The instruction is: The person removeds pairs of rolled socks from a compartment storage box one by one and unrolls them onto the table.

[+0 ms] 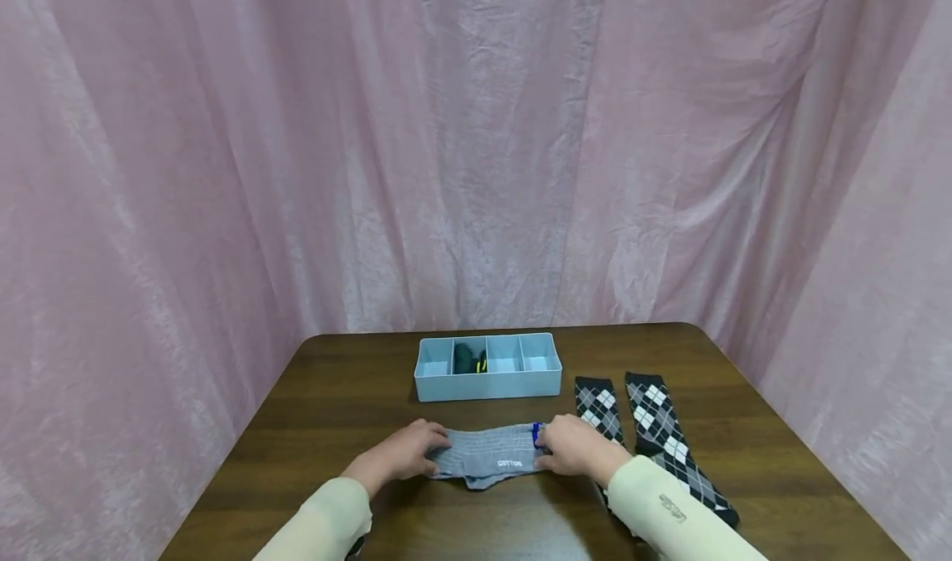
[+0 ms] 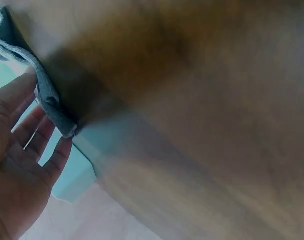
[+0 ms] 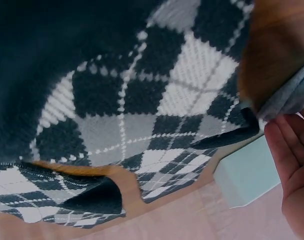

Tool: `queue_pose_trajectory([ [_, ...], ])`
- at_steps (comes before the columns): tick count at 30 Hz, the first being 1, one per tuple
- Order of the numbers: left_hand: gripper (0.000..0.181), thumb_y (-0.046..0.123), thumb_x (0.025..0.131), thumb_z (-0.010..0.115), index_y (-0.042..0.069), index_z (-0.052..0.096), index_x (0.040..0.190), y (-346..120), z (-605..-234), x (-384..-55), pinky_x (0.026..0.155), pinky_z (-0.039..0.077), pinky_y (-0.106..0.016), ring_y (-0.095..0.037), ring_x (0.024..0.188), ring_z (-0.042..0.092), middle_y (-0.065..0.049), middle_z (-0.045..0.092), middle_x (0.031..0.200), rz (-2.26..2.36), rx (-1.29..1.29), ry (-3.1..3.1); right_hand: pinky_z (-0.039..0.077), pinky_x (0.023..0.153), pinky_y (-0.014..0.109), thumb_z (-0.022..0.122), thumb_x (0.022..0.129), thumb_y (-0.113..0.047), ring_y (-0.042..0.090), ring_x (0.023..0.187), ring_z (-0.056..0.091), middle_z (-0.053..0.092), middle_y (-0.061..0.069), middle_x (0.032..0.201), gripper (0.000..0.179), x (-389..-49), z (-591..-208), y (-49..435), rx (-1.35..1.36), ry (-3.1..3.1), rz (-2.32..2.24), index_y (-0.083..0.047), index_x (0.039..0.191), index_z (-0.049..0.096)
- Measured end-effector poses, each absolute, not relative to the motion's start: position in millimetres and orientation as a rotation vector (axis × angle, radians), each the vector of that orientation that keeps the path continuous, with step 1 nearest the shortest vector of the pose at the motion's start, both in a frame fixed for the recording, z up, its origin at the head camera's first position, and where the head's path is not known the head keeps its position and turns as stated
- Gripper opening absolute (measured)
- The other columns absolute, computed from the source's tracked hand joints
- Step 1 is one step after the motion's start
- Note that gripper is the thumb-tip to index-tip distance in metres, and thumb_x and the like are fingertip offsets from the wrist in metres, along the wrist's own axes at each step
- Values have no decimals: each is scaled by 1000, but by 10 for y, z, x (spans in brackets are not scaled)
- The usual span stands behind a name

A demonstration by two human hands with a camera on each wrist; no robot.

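Grey ribbed socks marked "COTTON" lie sideways near the middle of the table, one layer showing under another. A blue patch marks their right end. My left hand pinches the left end; in the left wrist view the sock edge sits between thumb and fingers. At the other end my right hand grips the fabric beside the blue patch. Its fingers meet the grey cloth in the right wrist view, where the thumb is hidden.
Behind the socks stands a light blue divided box, with a dark green bundle in one compartment. Two black-and-white argyle socks lie at the right, partly under my right forearm. A pink curtain hangs behind the wooden table.
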State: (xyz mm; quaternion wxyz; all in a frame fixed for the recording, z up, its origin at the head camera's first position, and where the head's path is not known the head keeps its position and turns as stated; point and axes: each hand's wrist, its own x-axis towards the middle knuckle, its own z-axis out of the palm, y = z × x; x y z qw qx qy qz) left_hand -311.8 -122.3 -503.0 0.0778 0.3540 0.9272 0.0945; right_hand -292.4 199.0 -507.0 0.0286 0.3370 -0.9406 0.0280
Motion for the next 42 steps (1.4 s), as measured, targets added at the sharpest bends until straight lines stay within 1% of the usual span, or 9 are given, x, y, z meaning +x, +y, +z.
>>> queue_pose_trajectory([
  [9,35,10,84,78,9,73,118,-1246,-5053,-3246,101,43,-52,-32,120,53,-12,60,132,155,1037,2866,38,54,30,72,89,-36,9,52,40,46,-9,56,26,-2785,-5077,1902,1032,-2924,89,-14,75,69],
  [15,28,15,83,80,12,76,111,-1267,-5116,-3312,96,45,-54,-34,114,55,-15,62,122,129,950,3017,42,52,30,69,92,-31,6,51,44,51,-9,57,24,-2684,-5054,1916,1103,-2926,174,-16,73,66],
  [19,28,17,83,80,12,76,110,-1256,-5158,-3332,95,45,-54,-34,112,54,-14,62,119,211,836,3045,53,62,31,68,93,-15,7,67,62,71,-2,76,11,-2682,-5028,1964,1146,-2876,334,-8,89,76],
  [21,26,15,84,79,10,76,109,-1225,-5162,-3321,95,45,-55,-35,111,55,-16,62,118,275,808,3059,56,70,33,68,92,-8,11,79,68,74,3,89,12,-2710,-5026,1985,1149,-2814,397,-5,99,77],
  [26,20,10,87,72,2,75,105,-1015,-5132,-3200,91,48,-54,-37,106,58,-18,64,111,418,826,3145,54,88,40,68,91,-5,24,104,67,71,11,115,21,-2793,-5061,1996,1172,-2701,417,-2,111,74],
  [30,35,32,87,75,-1,74,98,-777,-5121,-3060,86,50,-51,-35,99,59,-18,64,103,377,729,3152,49,97,43,70,92,-14,28,119,61,62,12,133,31,-2800,-5105,1991,1200,-2853,388,-4,121,70],
  [32,49,44,85,76,-3,72,100,-688,-5137,-3009,88,50,-53,-37,104,59,-21,64,109,329,625,3127,48,98,42,70,93,-19,27,121,60,61,11,135,34,-2786,-5128,1993,1193,-2930,371,-6,124,69],
  [35,59,48,82,77,-5,70,107,-616,-5163,-2987,94,46,-59,-41,117,55,-26,58,125,306,511,3091,49,97,42,69,93,-24,27,119,61,61,12,134,36,-2758,-5150,1991,1196,-2948,342,-5,124,69],
  [42,57,45,85,76,2,67,122,-630,-5176,-3069,101,42,-58,-37,124,51,-18,57,132,255,606,3026,52,93,40,68,94,-31,26,113,64,64,13,130,39,-2636,-5147,1988,1208,-2915,294,-4,123,70],
])
